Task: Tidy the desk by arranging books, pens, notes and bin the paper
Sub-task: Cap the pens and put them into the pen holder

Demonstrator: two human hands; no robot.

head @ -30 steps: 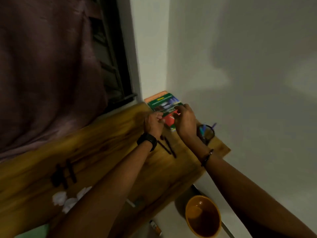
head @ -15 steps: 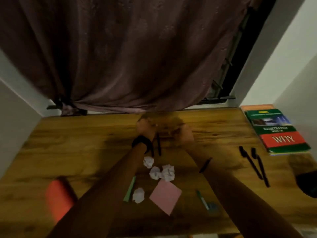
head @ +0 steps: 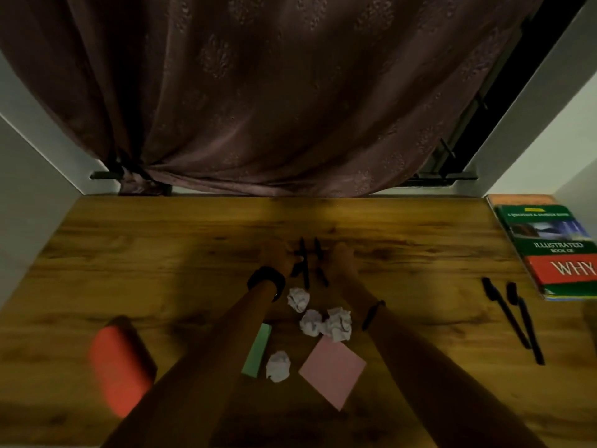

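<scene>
Both forearms stretched forward over the wooden desk (head: 129,253), left hand (head: 274,258) and right hand (head: 344,260) side by side at mid-desk, flanking a small cluster of black pens (head: 305,266). Pens lying with long axes running away from the viewer, toward the curtain (head: 274,92), roughly parallel; one short piece crossing them. Fingers dim and blurred, so cannot tell whether either hand is closed on a pen or merely resting beside it.

Just nearer than the pens, three crumpled paper balls (head: 318,318) bunched between the wrists, a fourth paper ball (head: 277,366) closer in. Beside that, a green note pad (head: 257,350) with its long axis angled slightly right of straight ahead, and a pink note (head: 332,371) turned corner-on like a diamond. Blurred red book (head: 119,367) near the front left edge.

Far right: two more black pens (head: 517,318) lying almost parallel, tips pointing away and slightly left. Stacked books (head: 555,250) beyond them, against the right edge and wall. Broad bare wood at far left and along the back edge.
</scene>
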